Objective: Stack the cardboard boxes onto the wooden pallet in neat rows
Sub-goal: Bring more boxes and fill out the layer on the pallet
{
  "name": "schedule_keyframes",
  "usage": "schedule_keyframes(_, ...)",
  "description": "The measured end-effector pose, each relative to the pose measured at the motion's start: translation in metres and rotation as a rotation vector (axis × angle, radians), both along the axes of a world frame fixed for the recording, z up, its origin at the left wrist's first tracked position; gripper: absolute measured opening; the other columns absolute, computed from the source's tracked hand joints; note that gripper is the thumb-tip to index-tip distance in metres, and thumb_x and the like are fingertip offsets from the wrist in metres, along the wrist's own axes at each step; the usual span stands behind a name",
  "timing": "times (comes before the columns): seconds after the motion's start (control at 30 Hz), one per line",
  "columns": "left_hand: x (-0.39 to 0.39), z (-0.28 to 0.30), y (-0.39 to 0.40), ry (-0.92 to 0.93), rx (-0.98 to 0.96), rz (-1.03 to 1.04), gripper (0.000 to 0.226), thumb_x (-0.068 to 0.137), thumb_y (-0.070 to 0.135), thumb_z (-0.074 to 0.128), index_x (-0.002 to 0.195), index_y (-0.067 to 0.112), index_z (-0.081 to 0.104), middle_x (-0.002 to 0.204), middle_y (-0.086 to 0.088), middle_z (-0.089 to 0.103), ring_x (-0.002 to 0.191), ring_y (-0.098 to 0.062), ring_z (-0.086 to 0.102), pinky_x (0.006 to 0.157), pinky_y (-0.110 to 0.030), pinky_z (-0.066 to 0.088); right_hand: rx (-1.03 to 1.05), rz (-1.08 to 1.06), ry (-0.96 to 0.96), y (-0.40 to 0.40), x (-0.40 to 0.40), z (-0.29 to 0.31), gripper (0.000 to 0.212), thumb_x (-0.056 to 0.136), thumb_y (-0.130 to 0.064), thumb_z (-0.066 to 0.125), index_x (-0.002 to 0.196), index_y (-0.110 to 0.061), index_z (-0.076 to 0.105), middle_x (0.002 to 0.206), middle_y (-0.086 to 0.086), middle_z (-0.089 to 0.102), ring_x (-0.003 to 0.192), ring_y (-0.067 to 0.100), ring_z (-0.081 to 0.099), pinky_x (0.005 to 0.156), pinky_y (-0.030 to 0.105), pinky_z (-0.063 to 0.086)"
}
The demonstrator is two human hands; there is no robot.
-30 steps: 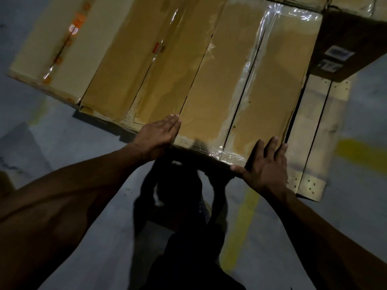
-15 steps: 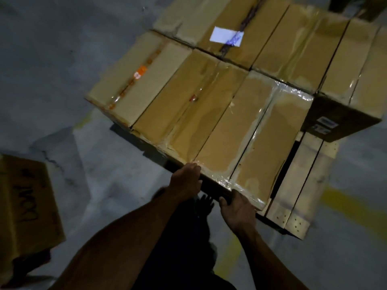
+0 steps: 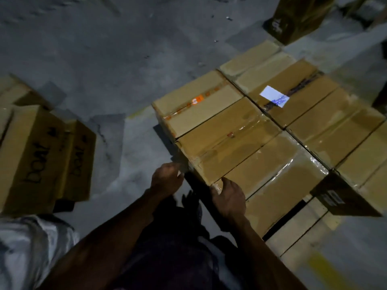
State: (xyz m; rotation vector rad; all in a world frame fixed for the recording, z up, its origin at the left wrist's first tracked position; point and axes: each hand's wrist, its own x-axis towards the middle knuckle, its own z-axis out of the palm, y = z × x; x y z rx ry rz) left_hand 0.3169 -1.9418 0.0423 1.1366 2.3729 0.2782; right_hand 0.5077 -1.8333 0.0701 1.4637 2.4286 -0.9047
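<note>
Grey concrete floor (image 3: 104, 49) all around, dim light, with a yellow line (image 3: 320, 266) at 5 o'clock.

On the pallet (image 3: 297, 231), from centre toward 3 o'clock, two rows of boxes set tight side by side. Near row, counted from 10 o'clock: orange-tape box (image 3: 199, 103), second box (image 3: 226, 137), third box (image 3: 270, 170). Far row behind: label box (image 3: 293, 95) with white label (image 3: 274, 96), touching the near row along one straight seam. Bare pallet planks only at 4 o'clock, beside the third box. Dark box (image 3: 343, 195) at 3 o'clock, next to the third box, side label toward the camera.

Left hand (image 3: 166, 180) at the near corner of the second box, fingers curled, fingertips close to the corner; cannot tell if touching or holding. Right hand (image 3: 229, 197) on the near edge, where second and third box meet, thumb on the top edge and fingers bent down over the side, gripping the third box at its corner.

At 9 o'clock, well apart from the pallet, loose boxes (image 3: 41, 155) on the floor with black print on the sides. One brown box (image 3: 297, 17) upright at 1 o'clock, beyond the far row. Light cloth (image 3: 31, 248) at 8 o'clock.
</note>
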Motion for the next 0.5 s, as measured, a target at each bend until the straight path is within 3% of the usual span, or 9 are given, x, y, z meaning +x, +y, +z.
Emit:
schedule_keyframes(0.07, -0.002, 0.024, -0.011, 0.043, -0.019, 0.110, 0.063, 0.093, 0.048, 0.038, 0.135, 0.006, 0.059, 0.134, -0.016, 0.061, 0.122, -0.035, 0.057, 0.103, -0.040, 0.046, 0.005, 0.074, 0.003, 0.005, -0.010, 0.013, 0.061, 0.099, -0.049, 0.046, 0.146, -0.009, 0.045, 0.143, 0.013, 0.054, 0.132, 0.031, 0.046, 0.109, 0.039, 0.037)
schedule_keyframes(0.17, 0.001, 0.045, -0.033, 0.049, -0.055, 0.219, 0.055, 0.100, 0.040, 0.047, 0.148, 0.013, 0.044, 0.149, -0.009, 0.049, 0.136, -0.028, 0.044, 0.112, -0.036, 0.036, 0.003, 0.180, 0.003, 0.006, -0.022, 0.030, 0.062, 0.098, -0.047, 0.050, 0.147, -0.009, 0.044, 0.143, 0.016, 0.053, 0.132, 0.033, 0.046, 0.108, 0.040, 0.037)
schedule_keyframes(0.37, 0.015, 0.060, -0.093, 0.076, -0.015, 0.447, 0.064, 0.095, 0.051, 0.038, 0.144, 0.011, 0.049, 0.141, -0.013, 0.055, 0.130, -0.032, 0.050, 0.109, -0.039, 0.040, 0.035, 0.385, 0.012, -0.010, -0.051, 0.055, 0.060, 0.096, -0.046, 0.054, 0.143, -0.011, 0.048, 0.141, 0.016, 0.055, 0.130, 0.033, 0.048, 0.107, 0.038, 0.039)
schedule_keyframes(0.5, 0.010, 0.071, -0.125, 0.167, 0.039, 0.501, 0.059, 0.099, 0.051, 0.034, 0.123, 0.008, 0.066, 0.114, -0.014, 0.069, 0.103, -0.033, 0.067, 0.086, -0.038, 0.054, 0.009, 0.458, 0.005, -0.026, -0.075, 0.065, 0.063, 0.094, -0.051, 0.053, 0.143, -0.012, 0.048, 0.142, 0.014, 0.055, 0.131, 0.033, 0.048, 0.108, 0.038, 0.040)
